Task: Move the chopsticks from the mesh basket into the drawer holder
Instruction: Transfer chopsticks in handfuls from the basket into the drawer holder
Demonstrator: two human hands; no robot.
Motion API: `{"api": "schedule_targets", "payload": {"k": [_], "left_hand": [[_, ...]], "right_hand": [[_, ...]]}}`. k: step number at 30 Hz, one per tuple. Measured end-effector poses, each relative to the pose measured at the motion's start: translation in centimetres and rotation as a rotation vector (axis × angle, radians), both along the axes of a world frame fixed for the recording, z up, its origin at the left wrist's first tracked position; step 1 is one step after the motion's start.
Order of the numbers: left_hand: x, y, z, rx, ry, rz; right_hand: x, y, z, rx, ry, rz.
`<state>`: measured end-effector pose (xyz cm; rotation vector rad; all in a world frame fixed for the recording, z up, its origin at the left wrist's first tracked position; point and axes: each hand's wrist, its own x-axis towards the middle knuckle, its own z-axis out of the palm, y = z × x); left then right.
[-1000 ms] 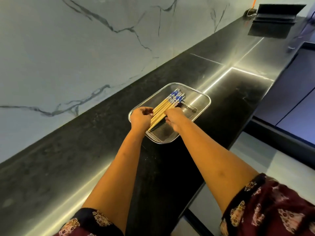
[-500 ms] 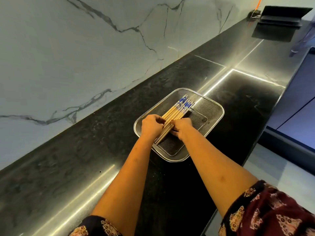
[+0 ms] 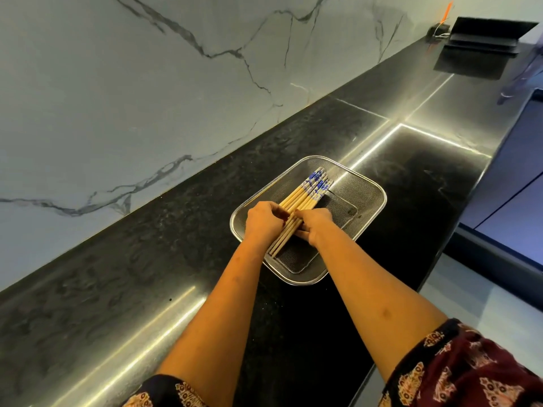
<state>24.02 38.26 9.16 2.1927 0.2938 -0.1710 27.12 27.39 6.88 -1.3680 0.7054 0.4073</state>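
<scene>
Inside (basket (image 3: 363, 186)), left hand (image 3: 264, 220), right hand (image 3: 316, 224) gripping chopsticks (image 3: 299, 198)

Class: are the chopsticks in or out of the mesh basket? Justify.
In: the chopsticks lie bundled inside the mesh basket, not yet lifted out.

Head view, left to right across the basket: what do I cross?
Marble wall → left hand → chopsticks → right hand → bare right side of the mesh basket.
</scene>
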Motion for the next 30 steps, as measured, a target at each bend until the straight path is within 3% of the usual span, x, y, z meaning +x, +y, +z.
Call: {"api": "schedule_targets", "payload": {"k": [12, 15, 18, 24, 30], "left_hand": [[-0.2, -0.1, 0.6, -0.073, -0.036, 0.060], [-0.4, -0.1, 0.9, -0.130, -0.071, 0.058], [-0.8, -0.2, 1.7, -0.156, -0.055, -0.050], [-2.1, -0.3, 3.3, -0.293, 0.167, -0.240], [-3.5, 1.4, 5.0, -0.410, 0.186, -0.318]], "right_hand": [[-0.3, -0.5, 1.0, 0.029, -0.004, 0.034], [-0.5, -0.7, 1.9, 0.117, -0.057, -0.004], [-1.0, -1.0, 3.0, 0.219, -0.128, -0.030], [-2.7, -2.0, 4.6, 0.295, -0.160, -0.053], [-4.4, -3.8, 5.4, 0.496, -0.195, -0.054]]}}
